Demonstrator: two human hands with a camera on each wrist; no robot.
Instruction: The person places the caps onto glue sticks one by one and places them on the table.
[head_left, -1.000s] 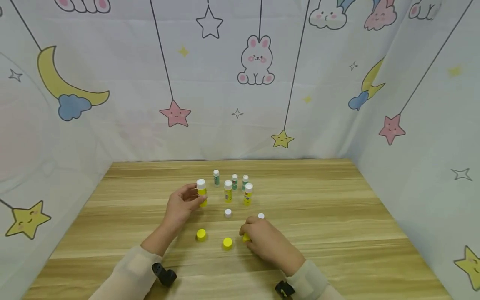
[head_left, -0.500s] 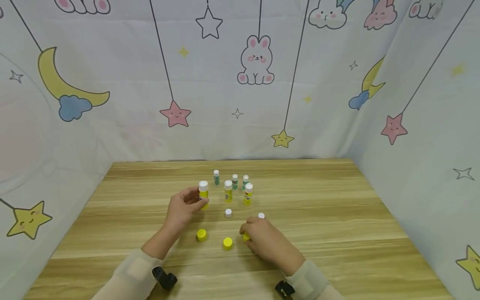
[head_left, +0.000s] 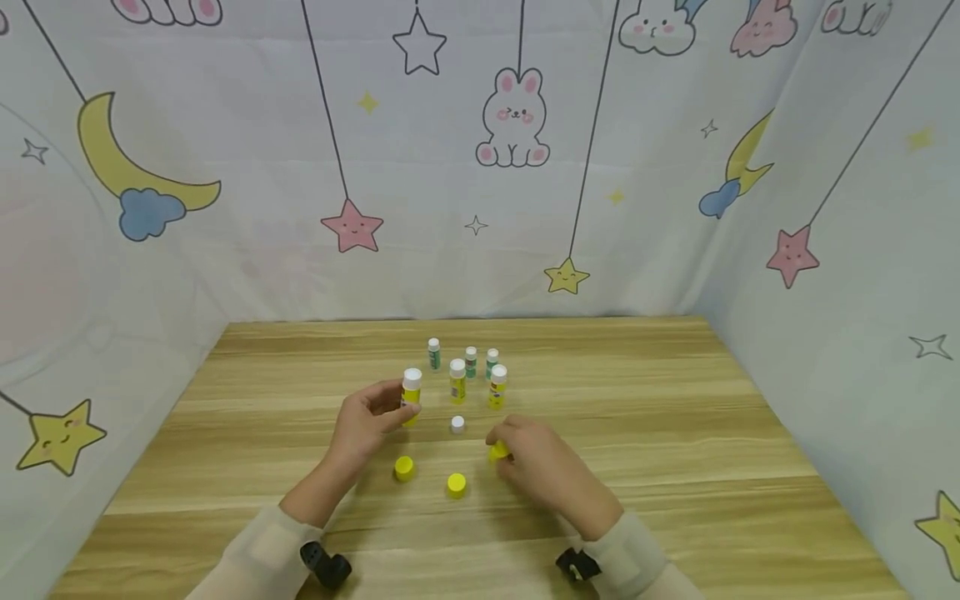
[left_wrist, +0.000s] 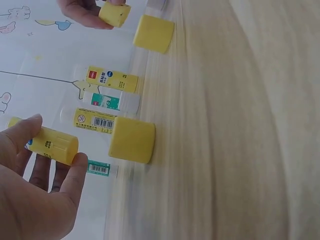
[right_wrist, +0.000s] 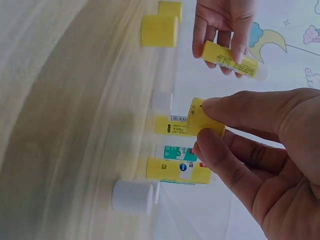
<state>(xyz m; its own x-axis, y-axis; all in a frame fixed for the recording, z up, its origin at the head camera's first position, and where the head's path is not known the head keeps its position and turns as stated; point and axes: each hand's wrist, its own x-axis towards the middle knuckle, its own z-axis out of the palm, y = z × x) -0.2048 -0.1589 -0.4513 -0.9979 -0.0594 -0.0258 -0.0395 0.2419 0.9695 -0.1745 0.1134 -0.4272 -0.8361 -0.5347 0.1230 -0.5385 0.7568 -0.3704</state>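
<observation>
My left hand (head_left: 365,423) holds a yellow glue stick (head_left: 411,390) upright by its body, its white end on top. In the left wrist view the thumb and fingers wrap the yellow barrel (left_wrist: 52,144). My right hand (head_left: 546,467) pinches a yellow cap (right_wrist: 200,116) between thumb and forefinger, raised over the table. Two more yellow caps, one on the left (head_left: 404,468) and one in the middle (head_left: 457,485), stand on the table between the hands. A white cap (head_left: 457,425) stands farther back.
Two yellow glue sticks, one in the middle (head_left: 457,385) and one to the right (head_left: 497,390), stand upright beyond the white cap. Behind them are three smaller green ones (head_left: 434,357). Another white cap (right_wrist: 132,197) shows in the right wrist view. A patterned curtain (head_left: 420,275) borders the wooden table.
My right hand has lifted the yellow cap and moved slightly away from me, covering a white cap in the head view. My left hand has brought its glue stick a little nearer and rightward.
</observation>
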